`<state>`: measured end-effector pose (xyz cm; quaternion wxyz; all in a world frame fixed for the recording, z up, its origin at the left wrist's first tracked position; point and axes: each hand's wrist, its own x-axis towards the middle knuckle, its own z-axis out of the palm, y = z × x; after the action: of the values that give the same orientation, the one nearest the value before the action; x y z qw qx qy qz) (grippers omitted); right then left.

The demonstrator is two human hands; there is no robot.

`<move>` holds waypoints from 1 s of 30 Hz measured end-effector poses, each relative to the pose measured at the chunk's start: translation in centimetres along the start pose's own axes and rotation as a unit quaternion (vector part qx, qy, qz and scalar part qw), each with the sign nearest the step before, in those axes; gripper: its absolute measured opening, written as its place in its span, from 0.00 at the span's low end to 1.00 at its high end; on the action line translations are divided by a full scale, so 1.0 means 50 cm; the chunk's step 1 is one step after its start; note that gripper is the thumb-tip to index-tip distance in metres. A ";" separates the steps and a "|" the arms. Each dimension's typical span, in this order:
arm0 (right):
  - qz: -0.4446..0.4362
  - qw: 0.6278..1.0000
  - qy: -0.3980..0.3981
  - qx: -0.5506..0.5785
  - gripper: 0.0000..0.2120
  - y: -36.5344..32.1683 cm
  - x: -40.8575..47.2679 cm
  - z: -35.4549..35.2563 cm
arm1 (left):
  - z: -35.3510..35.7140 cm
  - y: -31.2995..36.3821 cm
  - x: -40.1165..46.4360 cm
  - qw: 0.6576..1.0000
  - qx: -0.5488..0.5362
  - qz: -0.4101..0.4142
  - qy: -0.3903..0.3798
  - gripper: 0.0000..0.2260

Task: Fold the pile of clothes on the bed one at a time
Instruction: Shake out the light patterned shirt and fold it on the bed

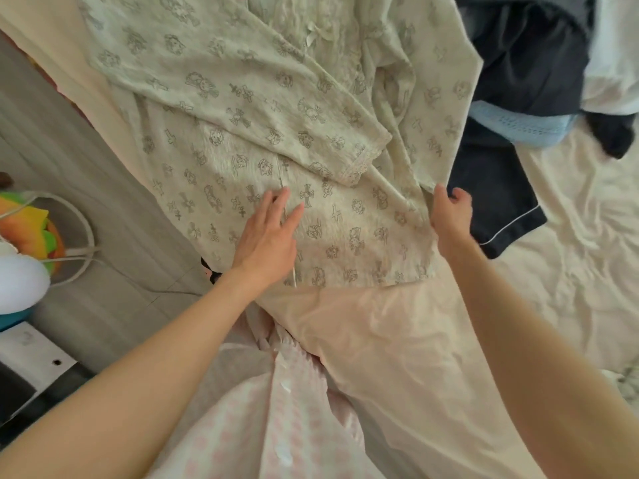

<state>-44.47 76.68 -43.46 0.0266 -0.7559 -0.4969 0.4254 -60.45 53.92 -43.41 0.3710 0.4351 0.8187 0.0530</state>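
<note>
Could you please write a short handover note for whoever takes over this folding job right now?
Left hand: flat, fingers straight, pressing the printed top spread on the bed.
Right hand: fingers curled on the top's right side edge.
Done: one sleeve is folded across the top's front.
Left: finish folding this top, then the pile at upper right, the dark garment and the blue knit.

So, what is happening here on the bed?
A person is folding a pale printed top spread on the bed. One sleeve is already folded across it. The left hand lies flat on the cloth, and the right hand grips its side edge. Dark clothes wait nearby.
</note>
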 end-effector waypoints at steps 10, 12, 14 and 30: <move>-0.109 0.977 0.157 0.098 0.06 -0.077 -0.010 -0.076 | -0.078 0.016 0.026 0.971 -0.210 -0.074 -0.089 0.16; -0.201 0.954 0.190 0.115 0.07 -0.116 -0.047 -0.095 | -0.104 0.043 0.027 0.950 -0.290 -0.105 -0.045 0.14; -0.318 0.929 0.174 0.076 0.07 -0.145 -0.093 -0.093 | -0.136 0.080 0.035 0.873 -0.465 -0.144 -0.037 0.13; -0.312 0.931 -0.028 -0.185 0.12 -0.048 -0.062 0.020 | -0.098 0.132 0.176 0.967 -0.238 -0.087 0.011 0.42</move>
<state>-47.35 75.09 -41.09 0.0032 -0.5420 -0.7781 0.3174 -62.27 65.77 -42.13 0.4582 0.2605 0.8212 0.2187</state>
